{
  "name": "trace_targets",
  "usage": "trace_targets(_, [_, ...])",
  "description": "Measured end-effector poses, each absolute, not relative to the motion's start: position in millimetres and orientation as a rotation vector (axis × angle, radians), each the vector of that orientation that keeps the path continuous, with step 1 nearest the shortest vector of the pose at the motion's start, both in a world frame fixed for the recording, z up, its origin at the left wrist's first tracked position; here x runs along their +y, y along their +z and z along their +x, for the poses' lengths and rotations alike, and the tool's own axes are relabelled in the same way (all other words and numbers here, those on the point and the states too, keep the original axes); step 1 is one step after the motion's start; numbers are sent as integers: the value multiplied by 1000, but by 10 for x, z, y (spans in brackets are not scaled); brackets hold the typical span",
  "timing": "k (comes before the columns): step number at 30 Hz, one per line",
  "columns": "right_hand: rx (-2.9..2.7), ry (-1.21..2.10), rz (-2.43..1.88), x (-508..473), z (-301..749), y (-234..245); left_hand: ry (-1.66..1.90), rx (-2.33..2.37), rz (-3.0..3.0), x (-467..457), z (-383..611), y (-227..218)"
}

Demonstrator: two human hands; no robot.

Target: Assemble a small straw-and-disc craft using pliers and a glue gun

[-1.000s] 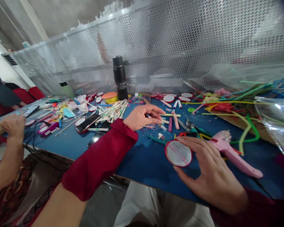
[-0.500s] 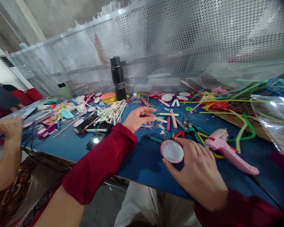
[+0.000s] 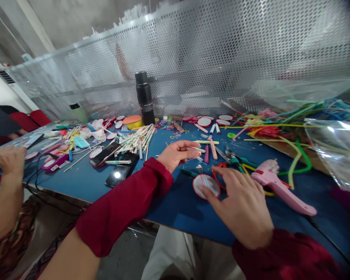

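My right hand (image 3: 243, 200) lies with fingers spread on the blue table (image 3: 175, 204). Its thumb and fingertips rest on a white disc with a red rim (image 3: 204, 183) that has thin red strands across it. My left hand (image 3: 177, 153) hovers just beyond the disc. Its fingers are curled in a pinch, and whatever is between them is too small to make out. Markers (image 3: 210, 148) and small rubber bands lie around the left hand. A pink glue gun (image 3: 280, 186) lies right of my right hand.
A black flask (image 3: 144, 97) stands at the back before a perforated metal screen (image 3: 221, 58). Two phones (image 3: 116, 173), a heap of sticks (image 3: 138, 137), pliers (image 3: 235, 157), pipe cleaners (image 3: 294, 120) and a plastic bag (image 3: 335, 151) crowd the table. Another person's hand (image 3: 6, 163) works at far left.
My right hand has slid the disc left and away from me, closer to my left hand. My left hand has drawn back a little with its fingers more curled.
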State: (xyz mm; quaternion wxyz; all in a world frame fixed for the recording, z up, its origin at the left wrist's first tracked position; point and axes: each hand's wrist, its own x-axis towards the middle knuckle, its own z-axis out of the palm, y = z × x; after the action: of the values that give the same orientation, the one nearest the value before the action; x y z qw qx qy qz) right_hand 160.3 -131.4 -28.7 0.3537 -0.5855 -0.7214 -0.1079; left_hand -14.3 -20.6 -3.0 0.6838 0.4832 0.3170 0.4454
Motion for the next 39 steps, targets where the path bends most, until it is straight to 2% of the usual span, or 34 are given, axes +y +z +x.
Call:
trace_targets(4, [-1644, -24, -1308, -1159, 1686, -123, 968, 684, 891, -323, -64, 32])
trace_targets(9, [-1408, 380, -1249, -1022, 1610, -47, 957, 671, 784, -467, 46, 82])
trace_targets(25, [-1196, 858, -1016, -943, 1579, -165, 854, 572, 710, -530, 75, 20])
trace_targets(35, [-1189, 933, -941, -994, 1556, -62, 748, 511, 788, -553, 58, 47])
trace_targets(39, [-1233, 775, -1040, -989, 1703, 4, 808, 691, 1087, -426, -78, 74])
